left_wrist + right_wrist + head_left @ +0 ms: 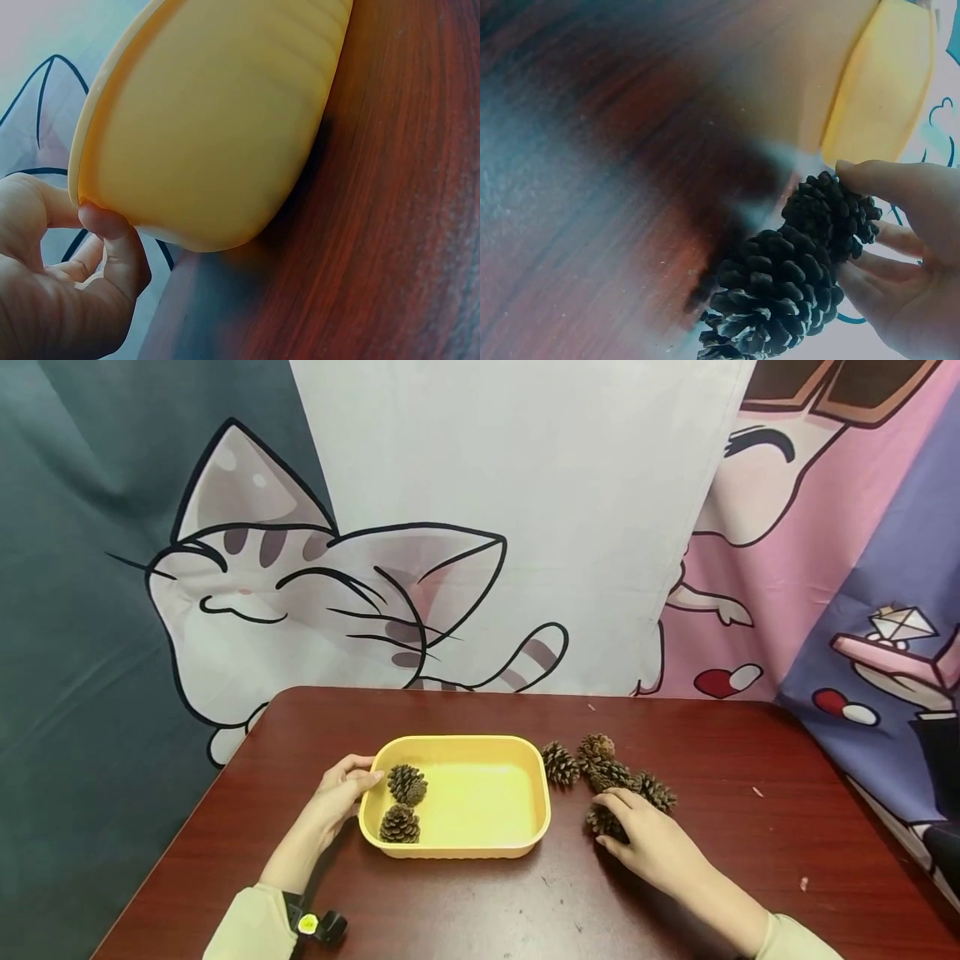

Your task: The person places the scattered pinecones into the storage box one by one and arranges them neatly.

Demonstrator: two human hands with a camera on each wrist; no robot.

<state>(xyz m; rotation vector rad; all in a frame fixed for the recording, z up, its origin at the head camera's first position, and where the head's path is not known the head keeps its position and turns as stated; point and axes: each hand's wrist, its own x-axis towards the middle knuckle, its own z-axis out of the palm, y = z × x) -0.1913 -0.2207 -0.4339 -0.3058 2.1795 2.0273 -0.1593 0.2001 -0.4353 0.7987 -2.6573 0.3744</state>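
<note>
A yellow plastic tray (480, 852) sits on the table, with two brown pine cones (400, 824) inside at its left end. My left hand (341, 793) pinches the tray's left rim between thumb and fingers; the left wrist view shows this grip at the tray's corner (195, 150). To the right of the tray, my right hand (651, 839) holds a pine cone (604, 823) between thumb and fingers. In the right wrist view this held pine cone (826, 210) is partly covered by the fingers, and another pine cone (776, 292) lies close beside it.
Several more pine cones cluster just beyond my right hand, among them one pine cone (560, 765) close to the tray's right side. Small bits of debris (804, 883) dot the dark red wooden table (450, 910). A cartoon-printed cloth (525, 485) hangs behind the table's far edge.
</note>
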